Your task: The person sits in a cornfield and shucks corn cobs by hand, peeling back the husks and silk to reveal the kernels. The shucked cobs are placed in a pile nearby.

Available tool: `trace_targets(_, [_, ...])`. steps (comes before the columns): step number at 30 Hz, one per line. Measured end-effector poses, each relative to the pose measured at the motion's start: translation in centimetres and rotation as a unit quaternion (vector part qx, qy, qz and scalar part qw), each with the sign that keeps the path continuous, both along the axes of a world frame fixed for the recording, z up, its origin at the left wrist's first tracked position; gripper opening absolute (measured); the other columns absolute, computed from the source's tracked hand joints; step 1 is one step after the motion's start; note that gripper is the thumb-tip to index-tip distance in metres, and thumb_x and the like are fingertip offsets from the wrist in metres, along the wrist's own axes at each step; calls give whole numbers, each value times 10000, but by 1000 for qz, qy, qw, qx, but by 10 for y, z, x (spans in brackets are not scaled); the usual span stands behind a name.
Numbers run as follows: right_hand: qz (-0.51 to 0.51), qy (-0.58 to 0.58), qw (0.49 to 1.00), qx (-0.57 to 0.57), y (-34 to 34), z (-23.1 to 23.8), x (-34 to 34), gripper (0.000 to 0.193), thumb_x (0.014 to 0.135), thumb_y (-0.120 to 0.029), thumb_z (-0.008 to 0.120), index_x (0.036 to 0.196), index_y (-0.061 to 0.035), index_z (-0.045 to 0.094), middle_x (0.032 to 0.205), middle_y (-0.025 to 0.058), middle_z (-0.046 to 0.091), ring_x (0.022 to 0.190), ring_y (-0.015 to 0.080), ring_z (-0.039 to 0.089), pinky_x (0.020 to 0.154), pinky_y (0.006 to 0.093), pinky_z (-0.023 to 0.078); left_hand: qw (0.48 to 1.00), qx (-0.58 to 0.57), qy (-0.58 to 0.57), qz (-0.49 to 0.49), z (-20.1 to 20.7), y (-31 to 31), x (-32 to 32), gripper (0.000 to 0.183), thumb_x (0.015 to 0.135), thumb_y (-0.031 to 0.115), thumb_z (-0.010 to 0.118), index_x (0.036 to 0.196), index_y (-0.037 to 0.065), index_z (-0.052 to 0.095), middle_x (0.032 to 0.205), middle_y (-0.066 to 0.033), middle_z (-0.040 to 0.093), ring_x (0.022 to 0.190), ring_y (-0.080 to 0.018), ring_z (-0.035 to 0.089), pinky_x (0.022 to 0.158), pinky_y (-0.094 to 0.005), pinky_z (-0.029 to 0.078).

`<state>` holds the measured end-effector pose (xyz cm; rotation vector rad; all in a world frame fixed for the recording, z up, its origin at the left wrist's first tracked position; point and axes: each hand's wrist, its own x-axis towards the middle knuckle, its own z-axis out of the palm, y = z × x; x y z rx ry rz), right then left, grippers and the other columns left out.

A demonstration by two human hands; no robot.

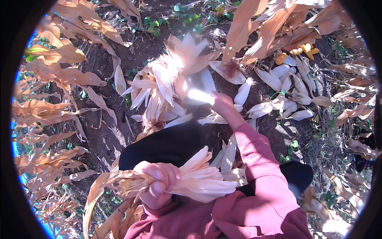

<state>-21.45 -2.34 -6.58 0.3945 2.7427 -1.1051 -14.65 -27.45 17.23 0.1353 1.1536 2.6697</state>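
Observation:
My left hand (pixel 157 179) is closed around a bundle of dry corn husks (pixel 201 181) above my lap. The husks fan out to the right of the fist, and tangled dry leaves trail from its left side. My right arm reaches forward, and my right hand (pixel 223 104) is closed at the end of a pale, glaring piece (pixel 200 96), too overexposed to name. Just beyond lies a large heap of peeled husks (pixel 161 85), some with brown silk. White husks (pixel 243 91) lie close to the right of that hand.
A pile of pale husks (pixel 288 85) covers the ground at the right, with bare yellow corn ears (pixel 308 50) behind it. Dry corn stalks and leaves (pixel 55 107) crowd the left side. More dry leaves (pixel 274 28) hang across the far right. Small green weeds (pixel 155 26) grow from the soil.

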Motion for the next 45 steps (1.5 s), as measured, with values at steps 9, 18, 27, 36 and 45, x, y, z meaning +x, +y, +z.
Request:
trace_targets(9, [-115, -54, 778, -615, 49, 89, 91, 212, 905, -242, 490, 922, -39, 546, 701, 18, 546, 614, 83, 515, 602, 233, 452, 995, -45, -89, -26, -4, 24, -1, 249, 831, 182, 621, 957, 26, 474, 586, 17, 376, 516, -99, 395, 611, -297, 414])
trace_targets(18, [-165, 31, 799, -577, 45, 138, 136, 203, 937, -223, 442, 967, -41, 527, 620, 1, 505, 481, 66, 441, 467, 203, 376, 991, -84, -104, -31, -10, 40, 7, 212, 838, 146, 590, 976, 11, 502, 623, 0, 426, 549, -100, 427, 614, -280, 421])
trace_targets(27, [-24, 82, 817, -571, 10, 181, 174, 251, 920, -272, 452, 923, -46, 563, 693, -8, 545, 594, 69, 496, 564, 210, 396, 990, -21, -76, -121, -9, 44, 8, 341, 864, 171, 569, 1166, 52, 466, 927, -69, 565, 692, -161, 542, 625, -299, 472])
trace_targets(36, [-21, -4, 835, -550, -2, 158, 184, 205, 912, -235, 500, 884, -53, 590, 763, -46, 553, 688, 32, 487, 637, 192, 400, 994, 11, -54, -91, -11, 59, 14, 376, 842, 98, 554, 1190, 3, 450, 1007, -109, 582, 941, -226, 566, 832, -362, 459])
trace_targets(45, [2, -10, 842, -540, 1, 162, 183, 188, 901, -206, 518, 902, -33, 592, 804, -51, 562, 739, 18, 481, 680, 182, 403, 985, -45, -120, -117, -13, 60, 9, 371, 879, 143, 497, 1213, -6, 437, 1087, -138, 575, 983, -244, 559, 870, -372, 433])
